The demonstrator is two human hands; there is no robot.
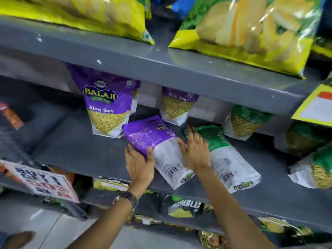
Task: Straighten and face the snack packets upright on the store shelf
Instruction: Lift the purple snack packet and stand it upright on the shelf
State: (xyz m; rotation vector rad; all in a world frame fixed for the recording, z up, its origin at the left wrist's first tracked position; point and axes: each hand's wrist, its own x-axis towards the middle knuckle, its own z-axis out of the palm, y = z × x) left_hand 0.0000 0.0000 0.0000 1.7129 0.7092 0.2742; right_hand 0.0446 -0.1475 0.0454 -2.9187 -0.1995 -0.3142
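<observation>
A purple and white Aloo Sev packet [159, 148] lies flat, back side up, on the grey middle shelf [80, 151]. My left hand [139, 164] grips its left edge, thumb on top. My right hand [195, 150] presses on its right edge, fingers spread, partly over a green and white packet [226, 159] that also lies flat beside it. Two purple Aloo Sev packets stand upright behind: a large one [107, 103] at the left and a smaller one [177, 106] farther back. A green packet [246, 121] stands upright at the back right.
More green packets [312, 169] lean at the right end of the shelf. Big yellow and green chip bags [248, 27] sit on the upper shelf. A price sign [43, 180] hangs at the lower left, a yellow tag [314, 106] at the right. Lower shelves hold more packets.
</observation>
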